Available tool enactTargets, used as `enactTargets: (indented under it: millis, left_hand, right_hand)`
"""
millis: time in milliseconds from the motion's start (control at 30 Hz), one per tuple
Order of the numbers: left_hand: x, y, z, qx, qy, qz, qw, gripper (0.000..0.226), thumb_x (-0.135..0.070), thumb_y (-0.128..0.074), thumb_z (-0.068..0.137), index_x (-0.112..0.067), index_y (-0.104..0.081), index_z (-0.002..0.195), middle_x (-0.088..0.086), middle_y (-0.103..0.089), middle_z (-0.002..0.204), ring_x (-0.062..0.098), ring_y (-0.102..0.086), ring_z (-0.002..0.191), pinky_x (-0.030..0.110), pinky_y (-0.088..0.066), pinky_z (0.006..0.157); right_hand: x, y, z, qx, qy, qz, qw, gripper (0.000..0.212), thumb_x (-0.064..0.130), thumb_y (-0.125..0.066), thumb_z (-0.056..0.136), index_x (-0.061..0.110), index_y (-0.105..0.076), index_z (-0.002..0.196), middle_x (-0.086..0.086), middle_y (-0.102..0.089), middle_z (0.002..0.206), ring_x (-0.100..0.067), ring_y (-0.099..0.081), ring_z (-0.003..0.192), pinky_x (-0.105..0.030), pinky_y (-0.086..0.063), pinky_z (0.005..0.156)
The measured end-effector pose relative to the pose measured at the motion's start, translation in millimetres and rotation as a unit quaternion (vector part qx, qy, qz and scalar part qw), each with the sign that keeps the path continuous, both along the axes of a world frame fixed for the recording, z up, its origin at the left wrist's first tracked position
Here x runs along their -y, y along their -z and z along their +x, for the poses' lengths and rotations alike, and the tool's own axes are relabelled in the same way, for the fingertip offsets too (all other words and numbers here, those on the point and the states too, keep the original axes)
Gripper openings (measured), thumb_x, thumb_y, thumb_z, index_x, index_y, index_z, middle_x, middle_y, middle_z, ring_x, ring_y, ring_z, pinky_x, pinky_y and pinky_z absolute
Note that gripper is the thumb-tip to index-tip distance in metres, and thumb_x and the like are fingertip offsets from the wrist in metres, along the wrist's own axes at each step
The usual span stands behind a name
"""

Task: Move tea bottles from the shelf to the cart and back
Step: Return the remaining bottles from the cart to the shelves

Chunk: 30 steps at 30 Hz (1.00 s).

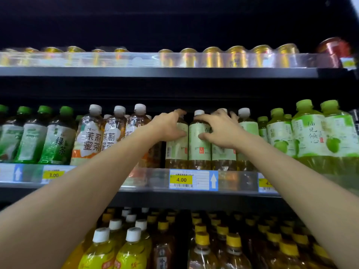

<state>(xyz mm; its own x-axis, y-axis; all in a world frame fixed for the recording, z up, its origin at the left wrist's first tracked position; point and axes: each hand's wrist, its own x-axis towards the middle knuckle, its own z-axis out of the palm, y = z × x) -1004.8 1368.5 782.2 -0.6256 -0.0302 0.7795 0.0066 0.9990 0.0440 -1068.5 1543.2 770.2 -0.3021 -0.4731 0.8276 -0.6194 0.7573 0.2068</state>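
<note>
Above the 4.00 price tag (181, 179), your left hand (169, 127) and right hand (222, 132) seemingly clasp tea bottles (177, 150). Likely full, slick, slightly yielding: grip mid-label.

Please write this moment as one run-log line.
site: middle shelf | left hand: grips leftmost pale-label tea bottle | right hand: grips third pale-label tea bottle | cart: not in view

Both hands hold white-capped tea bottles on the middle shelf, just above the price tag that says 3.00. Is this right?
No. The head view shows the price tag below those tea bottles reading 4.00; the 3.00 tag sits further left. The left hand and right hand do hold them there.
</note>
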Motion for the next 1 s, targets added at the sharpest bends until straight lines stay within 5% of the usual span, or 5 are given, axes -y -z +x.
enactTargets:
  millis: [133,333,533,767,1000]
  left_hand:
    - [-4,2,-8,-0.01,-0.034,-0.024,0.999,0.09,-0.053,-0.078,0.077,-0.029,-0.033,0.151,0.01,-0.054,0.138,0.03,-0.05,0.127,0.04,-0.043,0.1]
    - [7,-1,2,0.033,0.079,0.054,0.995,0.066,-0.026,-0.081,0.082,-0.027,-0.048,0.139,0.004,-0.056,0.134,0.023,-0.058,0.117,0.04,-0.051,0.1]
    - [6,5,-5,-0.014,0.029,0.018,0.999,0.072,-0.046,-0.083,0.074,-0.033,-0.047,0.135,0.006,-0.044,0.124,0.027,-0.052,0.111,0.032,-0.043,0.088]
    - [14,8,-2,0.001,0.091,0.05,0.995,0.064,-0.025,-0.08,0.081,-0.027,-0.047,0.135,0.004,-0.059,0.125,0.023,-0.062,0.107,0.042,-0.055,0.092]
    - [14,22,-9,-0.04,0.075,0.031,0.996,0.084,-0.038,-0.087,0.071,-0.032,-0.04,0.141,0.008,-0.044,0.122,0.03,-0.053,0.109,0.041,-0.047,0.1]
  right_hand:
    - [4,0,0,-0.001,0.007,-0.009,1.0,0.06,0.047,-0.057,0.094,0.039,-0.036,0.149,-0.008,-0.048,0.14,-0.028,-0.028,0.138,-0.056,-0.017,0.115]
    - [5,2,0,0.005,0.008,-0.013,1.0,0.062,0.049,-0.057,0.093,0.04,-0.034,0.15,-0.008,-0.047,0.141,-0.028,-0.026,0.14,-0.057,-0.016,0.115]
    - [5,2,1,0.01,0.002,-0.009,1.0,0.063,0.044,-0.058,0.093,0.038,-0.034,0.15,-0.008,-0.047,0.144,-0.027,-0.024,0.141,-0.057,-0.014,0.115]
    - [9,5,-5,-0.005,0.01,-0.021,1.0,0.062,0.049,-0.056,0.093,0.041,-0.034,0.15,-0.007,-0.049,0.14,-0.026,-0.025,0.142,-0.059,-0.011,0.117]
    - [11,5,-4,-0.003,0.026,-0.011,1.0,0.067,0.054,-0.056,0.091,0.043,-0.028,0.151,-0.007,-0.047,0.144,-0.028,-0.022,0.143,-0.06,-0.009,0.117]
